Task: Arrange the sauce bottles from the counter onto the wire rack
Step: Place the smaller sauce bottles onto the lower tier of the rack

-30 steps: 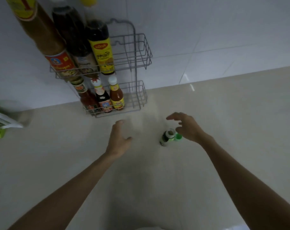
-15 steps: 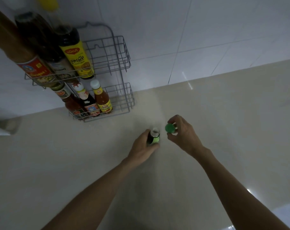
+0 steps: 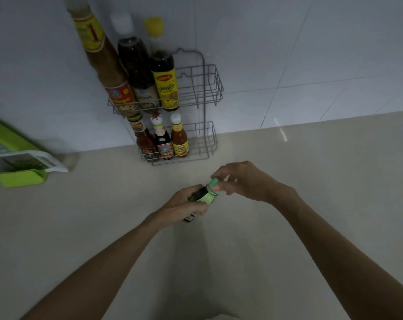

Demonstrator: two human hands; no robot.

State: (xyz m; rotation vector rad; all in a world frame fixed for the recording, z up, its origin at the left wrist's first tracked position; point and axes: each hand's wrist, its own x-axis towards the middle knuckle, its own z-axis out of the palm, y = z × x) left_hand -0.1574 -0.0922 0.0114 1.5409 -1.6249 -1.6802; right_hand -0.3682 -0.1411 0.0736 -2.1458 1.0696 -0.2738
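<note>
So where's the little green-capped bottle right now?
The bottle is mid-frame, above the counter, gripped by the left hand, below the rack.

Beige counter (image 3: pixel 311 181), meets white tiled wall. Wire rack (image 3: pixel 205 144) base on it at wall. Green-and-white container (image 3: pixel 18 167) at far left edge

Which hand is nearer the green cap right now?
Right. The right hand pinches the green cap with its fingertips. The left hand sits just below the cap, wrapped around the body of the small bottle.
</note>
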